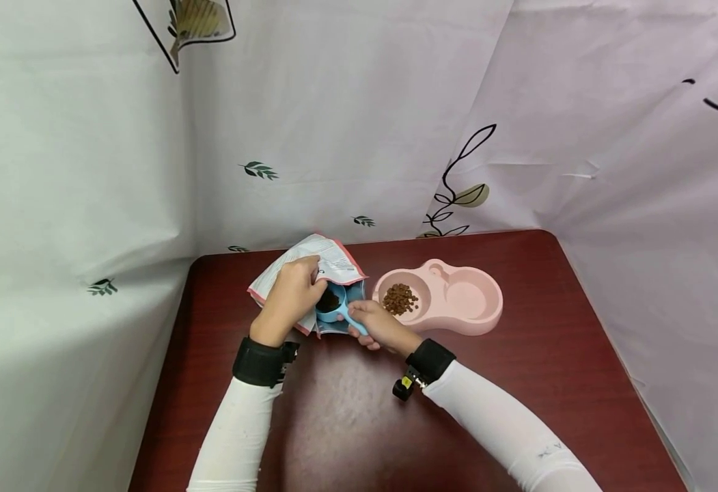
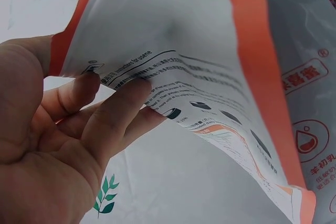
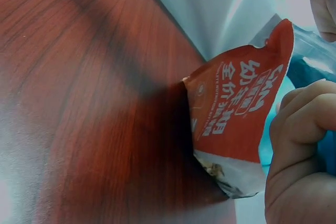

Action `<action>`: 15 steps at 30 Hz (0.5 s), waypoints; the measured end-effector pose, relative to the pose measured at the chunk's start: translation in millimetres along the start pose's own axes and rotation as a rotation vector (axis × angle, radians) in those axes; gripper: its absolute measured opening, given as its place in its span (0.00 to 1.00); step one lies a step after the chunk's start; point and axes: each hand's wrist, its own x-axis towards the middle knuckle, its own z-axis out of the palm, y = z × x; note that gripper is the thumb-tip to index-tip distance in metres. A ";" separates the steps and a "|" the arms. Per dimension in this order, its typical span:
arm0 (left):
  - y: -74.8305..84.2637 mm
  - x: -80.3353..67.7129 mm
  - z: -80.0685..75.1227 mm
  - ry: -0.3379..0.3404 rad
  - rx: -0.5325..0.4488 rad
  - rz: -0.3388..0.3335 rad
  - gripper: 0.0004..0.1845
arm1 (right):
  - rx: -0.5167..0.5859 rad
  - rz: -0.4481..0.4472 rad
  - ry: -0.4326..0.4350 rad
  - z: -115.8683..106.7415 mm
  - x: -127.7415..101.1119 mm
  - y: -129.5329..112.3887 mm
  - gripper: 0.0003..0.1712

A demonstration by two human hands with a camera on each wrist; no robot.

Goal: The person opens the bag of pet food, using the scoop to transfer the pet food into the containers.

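Observation:
A printed white-and-red pet food bag (image 1: pixel 331 260) lies toward the back of the table, its mouth facing the person. My left hand (image 1: pixel 290 295) pinches the bag's top edge between thumb and fingers, lifting that panel, as the left wrist view shows from close up. With my right hand (image 1: pixel 383 326) I grip the handle of a light blue scoop (image 1: pixel 355 324). The scoop's cup sits in the bag's opening with dark brown kibble (image 1: pixel 329 301) in it. In the right wrist view the bag's red front (image 3: pixel 236 108) stands beside my curled fingers (image 3: pixel 302 124).
Just right of the bag stands a pink double pet bowl (image 1: pixel 451 321). Brown kibble (image 1: pixel 399 299) lies in its left basin. The dark red wooden table (image 1: pixel 518 396) meets patterned white cloth walls (image 1: pixel 346 123) at the back and sides.

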 end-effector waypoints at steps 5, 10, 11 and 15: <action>-0.6 0.4 -1.1 0.001 0.004 -0.013 0.16 | -0.014 -0.044 -0.022 -7.2 -7.7 6.2 0.21; -1.3 1.1 -1.3 -0.009 0.008 -0.014 0.06 | -0.033 -0.088 -0.047 -17.0 -22.2 8.4 0.23; -1.4 1.3 -1.5 -0.008 0.005 -0.015 0.03 | -0.033 -0.093 -0.057 -18.5 -25.5 8.0 0.23; -1.1 2.2 -3.6 0.003 0.000 -0.018 0.02 | -0.024 -0.114 -0.094 -23.7 -36.5 5.6 0.24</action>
